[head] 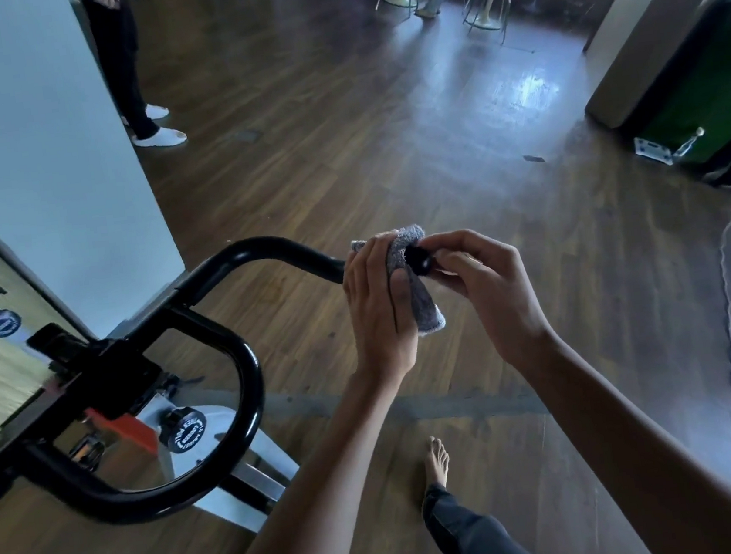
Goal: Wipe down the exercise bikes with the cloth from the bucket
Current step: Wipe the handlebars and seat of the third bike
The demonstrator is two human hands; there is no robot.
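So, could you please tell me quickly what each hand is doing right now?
Left hand: closed on the grey cloth, wrapped around the end of the handlebar.
Right hand: fingers pinched at the handlebar's black end tip.

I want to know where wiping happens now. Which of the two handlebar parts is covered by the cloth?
The straight bar end pointing right, between both hands: the grey cloth wraps it. The looped bar nearer the bike body is bare.

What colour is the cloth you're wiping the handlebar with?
Grey, a speckled weave; the cloth shows clearly in the head view, wrapped round the handlebar end.
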